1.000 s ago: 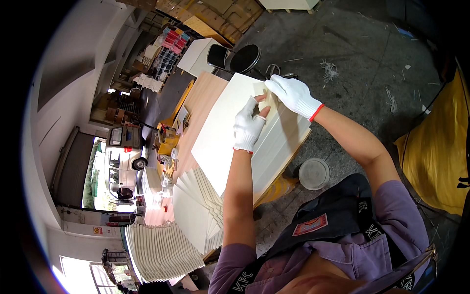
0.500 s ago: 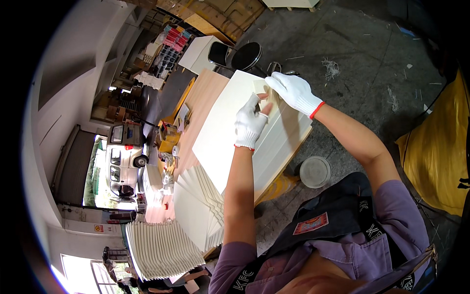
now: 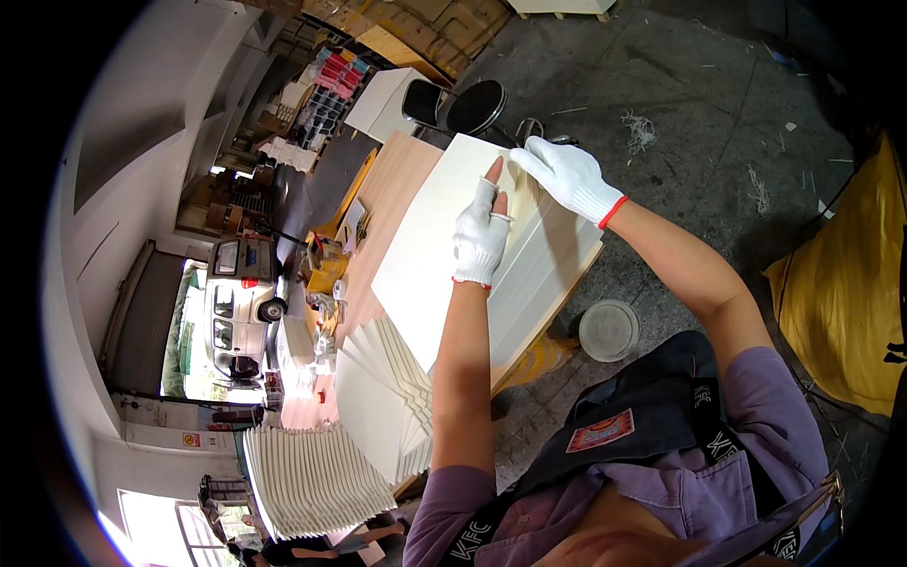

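Observation:
A large stack of white sheets [image 3: 430, 255] lies on the wooden table in front of me, paper or thin board. My left hand [image 3: 482, 236], in a white glove with bare fingertips at the thumb and forefinger, rests over the top sheet with those fingers stretched toward the far corner. At that corner my right hand [image 3: 567, 180], in a white glove with a red cuff, has its fingers closed at the edge of the sheets. Its thumb side is partly hidden, and shadow falls on the stack's side below it.
Fanned white sheets [image 3: 378, 397] and a thick wavy stack [image 3: 316, 482] lie to the left. A yellow box [image 3: 326, 267] stands on the table [image 3: 378, 203]. Beyond are a black round stool [image 3: 475, 107] and a parked van [image 3: 236, 302]. A round-topped bucket [image 3: 608, 331] and yellow sack [image 3: 841, 283] flank me.
My left hand's fingers have straightened and spread from a curled pose at the corner. The lifted corner of the top sheet has gone down. My right hand has barely moved.

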{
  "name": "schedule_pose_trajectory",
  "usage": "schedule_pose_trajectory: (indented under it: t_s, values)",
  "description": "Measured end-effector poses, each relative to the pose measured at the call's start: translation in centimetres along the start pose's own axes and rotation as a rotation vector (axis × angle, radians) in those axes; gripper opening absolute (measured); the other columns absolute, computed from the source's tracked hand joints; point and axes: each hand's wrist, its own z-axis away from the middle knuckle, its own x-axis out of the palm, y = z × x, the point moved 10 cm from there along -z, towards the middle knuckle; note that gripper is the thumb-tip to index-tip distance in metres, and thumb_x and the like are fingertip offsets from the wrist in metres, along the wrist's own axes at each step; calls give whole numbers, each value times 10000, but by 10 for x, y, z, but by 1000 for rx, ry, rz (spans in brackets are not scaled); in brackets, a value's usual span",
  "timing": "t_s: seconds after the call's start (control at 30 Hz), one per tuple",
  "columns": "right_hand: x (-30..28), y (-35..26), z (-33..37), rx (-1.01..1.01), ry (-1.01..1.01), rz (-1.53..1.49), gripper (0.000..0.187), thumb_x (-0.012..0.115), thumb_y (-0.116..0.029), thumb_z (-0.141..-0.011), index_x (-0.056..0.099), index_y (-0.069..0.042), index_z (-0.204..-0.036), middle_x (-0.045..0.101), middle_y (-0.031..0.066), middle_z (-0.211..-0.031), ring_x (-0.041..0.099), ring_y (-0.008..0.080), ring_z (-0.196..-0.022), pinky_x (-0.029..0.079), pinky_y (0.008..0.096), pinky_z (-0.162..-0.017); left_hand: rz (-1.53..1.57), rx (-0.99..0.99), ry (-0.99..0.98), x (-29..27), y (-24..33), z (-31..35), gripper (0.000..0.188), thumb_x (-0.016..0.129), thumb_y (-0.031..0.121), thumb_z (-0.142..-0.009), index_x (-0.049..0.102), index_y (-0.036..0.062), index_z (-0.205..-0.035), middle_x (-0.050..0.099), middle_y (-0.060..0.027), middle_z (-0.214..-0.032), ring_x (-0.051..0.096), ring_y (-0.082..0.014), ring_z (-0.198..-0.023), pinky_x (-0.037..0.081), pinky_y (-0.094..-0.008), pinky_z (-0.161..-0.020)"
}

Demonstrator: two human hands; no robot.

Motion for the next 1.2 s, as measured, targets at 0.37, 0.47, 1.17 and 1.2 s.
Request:
schedule_pose_trajectory:
  t_s: [0.37, 0.47, 1.17, 1.2]
  values:
    - [2, 0, 1, -23, 26, 12, 454, 393, -498, -1091, 613, -101, -1093, 711, 189, -940, 687, 406, -900, 514, 512, -777, -27, -90, -169, 12, -10, 1, 376, 774, 137, -923, 692, 110, -1288, 688, -66, -944, 632, -144, -831, 524, -306, -779]
    - [-1, 6, 1, -12, 42, 2, 464, 403, -509, -1088, 615, -96, -1077, 706, 188, -923, 686, 406, -885, 513, 510, -764, 14, -203, -233, 17, -8, 1, 357, 743, 138, -945, 689, 109, -1298, 694, -67, -948, 639, -155, -859, 525, -311, -808]
    - [2, 7, 2, 7, 48, -12, 445, 423, -503, -1083, 593, -92, -1085, 697, 210, -875, 688, 411, -863, 509, 511, -749, -106, -47, -144, 14, -10, -1, 375, 794, 186, -918, 697, 150, -1279, 648, -47, -805, 600, -116, -710, 517, -305, -689]
    - [2, 9, 2, 15, 44, -13, 452, 418, -507, -1081, 594, -91, -1092, 702, 214, -883, 690, 415, -873, 510, 513, -759, -105, -53, -153, 14, -8, -1, 385, 786, 179, -915, 696, 159, -1288, 676, -66, -845, 637, -135, -743, 533, -314, -711]
